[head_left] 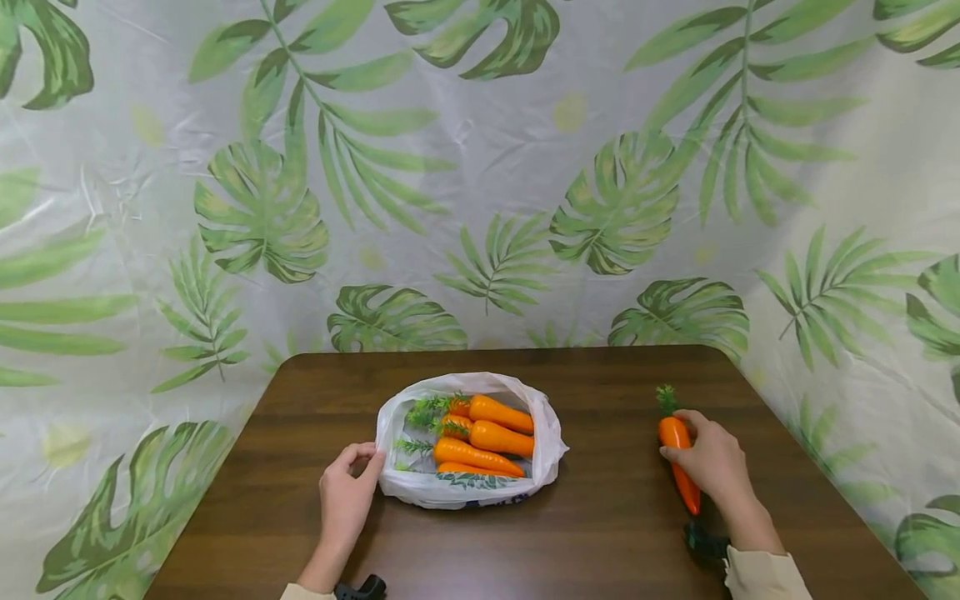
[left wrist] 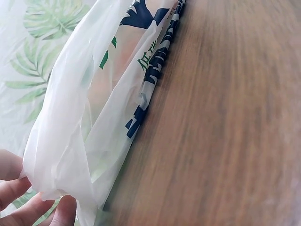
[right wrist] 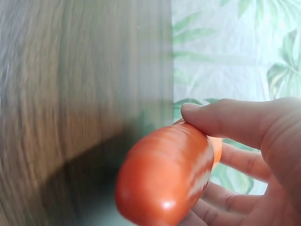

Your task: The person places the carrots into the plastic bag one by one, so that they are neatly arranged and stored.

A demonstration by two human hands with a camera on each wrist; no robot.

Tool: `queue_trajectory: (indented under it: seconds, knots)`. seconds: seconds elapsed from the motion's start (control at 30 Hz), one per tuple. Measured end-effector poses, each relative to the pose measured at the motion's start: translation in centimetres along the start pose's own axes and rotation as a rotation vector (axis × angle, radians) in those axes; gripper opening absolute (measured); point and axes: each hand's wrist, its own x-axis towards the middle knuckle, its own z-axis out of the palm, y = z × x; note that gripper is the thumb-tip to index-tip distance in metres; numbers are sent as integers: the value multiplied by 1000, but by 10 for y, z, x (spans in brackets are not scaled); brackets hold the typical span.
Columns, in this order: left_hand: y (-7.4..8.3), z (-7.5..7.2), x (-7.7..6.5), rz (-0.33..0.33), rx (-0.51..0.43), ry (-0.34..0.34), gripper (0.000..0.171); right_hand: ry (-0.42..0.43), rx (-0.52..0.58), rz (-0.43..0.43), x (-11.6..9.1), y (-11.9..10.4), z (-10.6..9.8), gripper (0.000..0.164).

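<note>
My right hand [head_left: 711, 457] holds an orange carrot [head_left: 681, 467] with a green leafy top at the right side of the table. In the right wrist view the thumb lies across the carrot [right wrist: 160, 179], and the other fingers are behind it. My left hand [head_left: 349, 492] pinches the left edge of a white plastic bag [head_left: 551, 433]. The bag's mouth faces up, and several carrots [head_left: 480, 454] with green tops lie inside, tips to the right. Dark blue and green print shows on the bag's side [left wrist: 141, 80] in the left wrist view.
The brown wooden table [head_left: 600, 533] has rounded far corners. Behind and beside it hangs a pale cloth [head_left: 510, 150] with green leaf print. A dark wrist strap [head_left: 363, 587] shows at the left wrist, and another dark device [head_left: 705, 542] at the right.
</note>
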Motion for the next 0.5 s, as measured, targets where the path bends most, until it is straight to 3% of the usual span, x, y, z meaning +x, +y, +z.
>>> queue_trajectory:
  seconds: [0.5]
  knots:
    - [-2, 1, 0, 24, -5, 3, 5, 7, 58, -10, 4, -23, -11, 66]
